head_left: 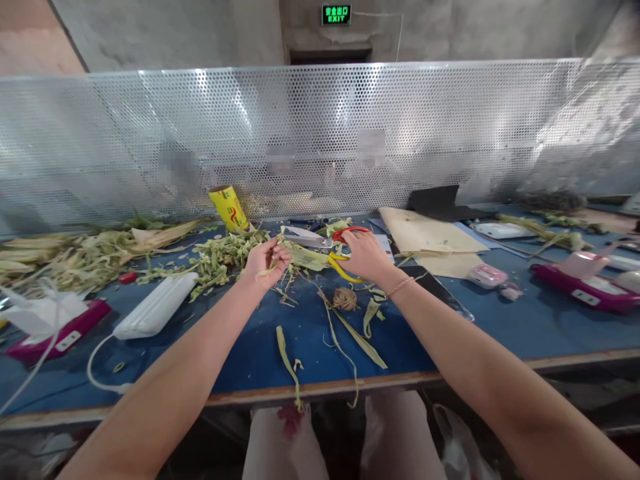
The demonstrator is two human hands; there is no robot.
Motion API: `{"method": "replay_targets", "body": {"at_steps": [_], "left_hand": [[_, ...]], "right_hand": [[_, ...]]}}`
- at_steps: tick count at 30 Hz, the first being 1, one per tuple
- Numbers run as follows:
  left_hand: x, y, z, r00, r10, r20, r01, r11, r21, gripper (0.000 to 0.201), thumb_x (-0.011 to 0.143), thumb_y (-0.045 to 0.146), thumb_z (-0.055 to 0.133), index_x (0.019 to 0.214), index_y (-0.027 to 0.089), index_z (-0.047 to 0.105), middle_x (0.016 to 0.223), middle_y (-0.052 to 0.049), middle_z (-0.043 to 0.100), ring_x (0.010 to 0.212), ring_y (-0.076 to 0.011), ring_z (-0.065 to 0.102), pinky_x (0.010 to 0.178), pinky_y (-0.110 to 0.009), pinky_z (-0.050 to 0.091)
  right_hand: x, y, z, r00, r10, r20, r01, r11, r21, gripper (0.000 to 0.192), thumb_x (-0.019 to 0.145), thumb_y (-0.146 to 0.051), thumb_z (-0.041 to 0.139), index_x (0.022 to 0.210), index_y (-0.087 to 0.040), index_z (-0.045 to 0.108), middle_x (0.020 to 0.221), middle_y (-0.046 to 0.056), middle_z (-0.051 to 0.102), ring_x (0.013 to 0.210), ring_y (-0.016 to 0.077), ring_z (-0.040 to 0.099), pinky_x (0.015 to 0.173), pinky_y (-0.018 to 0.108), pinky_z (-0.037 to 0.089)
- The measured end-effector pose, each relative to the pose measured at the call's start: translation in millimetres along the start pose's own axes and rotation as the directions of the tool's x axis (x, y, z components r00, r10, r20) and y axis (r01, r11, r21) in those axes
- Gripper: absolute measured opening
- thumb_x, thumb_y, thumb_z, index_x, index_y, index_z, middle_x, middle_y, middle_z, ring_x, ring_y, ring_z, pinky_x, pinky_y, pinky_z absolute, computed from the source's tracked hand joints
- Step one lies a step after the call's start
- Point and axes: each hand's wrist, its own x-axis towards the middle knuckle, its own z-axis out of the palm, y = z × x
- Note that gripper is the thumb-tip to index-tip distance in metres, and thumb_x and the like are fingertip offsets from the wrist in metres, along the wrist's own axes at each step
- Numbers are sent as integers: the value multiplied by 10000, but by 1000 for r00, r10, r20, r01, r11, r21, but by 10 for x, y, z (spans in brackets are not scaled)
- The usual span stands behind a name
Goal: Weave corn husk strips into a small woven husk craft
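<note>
My right hand [369, 255] grips a pair of scissors [313, 239] by a red and a yellow handle loop. The blades stand apart and point left, toward my left hand [270, 259]. Pinched in my left fingers is a thin, pale strip of dried husk [270, 270]; part of it is hidden by the fingers. Below the blades lies a wider green husk piece [307, 257]. A heap of pale green husk bits [220, 257] spreads left of my left hand. A small ball of brown twine [345, 299] sits on the blue table just below the scissors.
A yellow can [229, 208] stands behind the heap. On the left are a white power bank [156, 307] and a magenta-and-white device [60, 327]. Beige sheets [433, 233] and a dark tablet [440, 293] lie at right. A perforated metal screen [320, 133] borders the back.
</note>
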Motion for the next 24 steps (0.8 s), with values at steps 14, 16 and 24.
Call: {"method": "replay_targets", "body": {"at_steps": [14,16,24], "left_hand": [[27,-30,11,979,183,-90,-168,974,149,204,778,61,440,597,153,428,437,50,402,363,-32,376,458,-153,402],[22,-46,18,965,250,-81,-230,953,199,176,753,46,449,620,161,445,440,51,433,374,-41,406,493,-173,432],[-39,-56,45,958,285,-32,-265,923,280,147,715,60,476,657,188,434,440,57,439,392,-60,425,515,-197,429]], "right_hand": [[-11,3,-82,997,-3,-73,0,999,-38,417,718,-454,565,1004,-151,541,964,115,618,957,263,524,879,336,295],[-11,8,-89,998,-7,-70,4,999,-49,427,720,-455,566,1020,-152,540,968,118,617,958,264,521,880,339,292],[-14,2,-99,996,-47,-82,41,997,-65,421,721,-453,566,1017,-154,553,945,109,621,922,256,536,872,333,294]]}}
